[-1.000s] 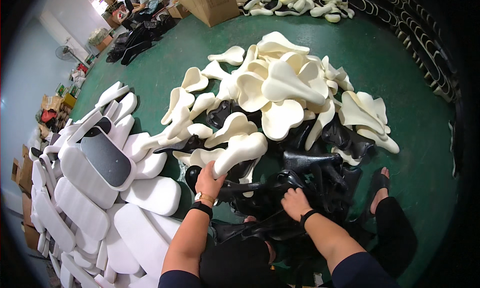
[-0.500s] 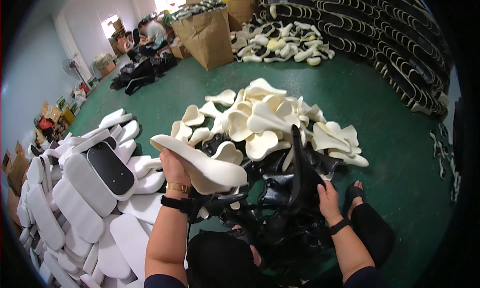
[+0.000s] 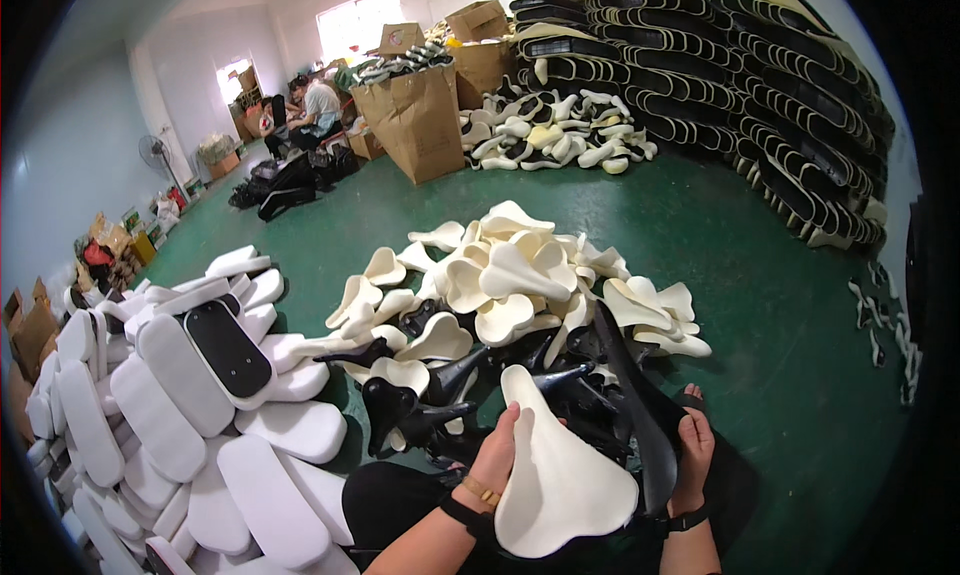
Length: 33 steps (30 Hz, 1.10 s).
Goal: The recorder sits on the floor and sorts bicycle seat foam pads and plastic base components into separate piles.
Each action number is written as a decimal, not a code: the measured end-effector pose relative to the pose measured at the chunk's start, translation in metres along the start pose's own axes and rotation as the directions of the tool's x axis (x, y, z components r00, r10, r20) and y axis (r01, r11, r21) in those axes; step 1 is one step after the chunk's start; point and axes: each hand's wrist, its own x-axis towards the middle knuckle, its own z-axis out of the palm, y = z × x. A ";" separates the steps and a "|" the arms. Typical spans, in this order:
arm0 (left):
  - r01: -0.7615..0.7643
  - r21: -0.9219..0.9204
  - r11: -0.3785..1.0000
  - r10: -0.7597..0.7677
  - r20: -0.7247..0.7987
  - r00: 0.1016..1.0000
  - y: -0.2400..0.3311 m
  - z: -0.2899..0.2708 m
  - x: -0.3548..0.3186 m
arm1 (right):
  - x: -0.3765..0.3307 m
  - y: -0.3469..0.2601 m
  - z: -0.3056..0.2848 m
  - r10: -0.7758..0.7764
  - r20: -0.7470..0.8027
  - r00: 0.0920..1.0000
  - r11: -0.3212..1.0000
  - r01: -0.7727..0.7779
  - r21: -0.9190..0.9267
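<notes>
While the left hand grips the cream foam saddle pad, the right hand clasps a black saddle shell.

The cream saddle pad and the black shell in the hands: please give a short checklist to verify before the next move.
1. Left hand grips the cream foam saddle pad: ok.
2. Right hand holds the black saddle shell: ok.
3. Pad and shell aligned with each other: not ok, they lie side by side.
4. Pad surface free of damage: cannot tell.
5. Green floor in front holds the mixed heap of cream and black parts within view: ok.
</notes>
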 end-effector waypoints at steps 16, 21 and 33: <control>-0.125 -0.090 0.988 0.113 -0.130 0.985 -0.020 -0.029 0.039 | -0.029 0.015 0.050 -0.119 0.412 0.903 0.852 0.306 -0.425; -0.178 -0.136 0.975 0.160 -0.136 0.978 -0.021 -0.033 0.042 | -0.028 0.019 0.056 -0.125 0.437 0.891 0.847 0.326 -0.421; -0.140 -0.173 0.975 0.135 -0.041 0.990 -0.020 -0.031 0.036 | -0.031 0.016 0.049 -0.101 0.394 0.914 0.867 0.275 -0.415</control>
